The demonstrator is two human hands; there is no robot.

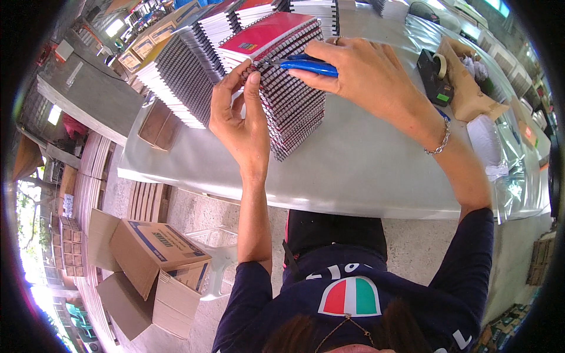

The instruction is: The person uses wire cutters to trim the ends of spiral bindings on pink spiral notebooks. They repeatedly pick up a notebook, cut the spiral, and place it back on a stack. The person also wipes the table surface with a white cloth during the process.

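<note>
A tall stack of spiral-bound notebooks (297, 109) stands on the table in front of me, coil edges turned toward me. The top notebook (271, 34) has a red cover. My right hand (371, 76) is closed around blue-handled pliers (315, 66), their jaws pointing left at the end of the top notebook's coil. At that same left corner, my left hand (242, 120) pinches the coil end between thumb and fingertips. Whether the jaws grip the wire is too small to tell.
More spiral-bound stacks (176, 79) stand to the left and behind. On the right lie a black tape dispenser (434, 76) and an open cardboard box (471, 76). An open carton (156, 253) rests on a white stool (220, 259), below the grey tabletop's edge (353, 200).
</note>
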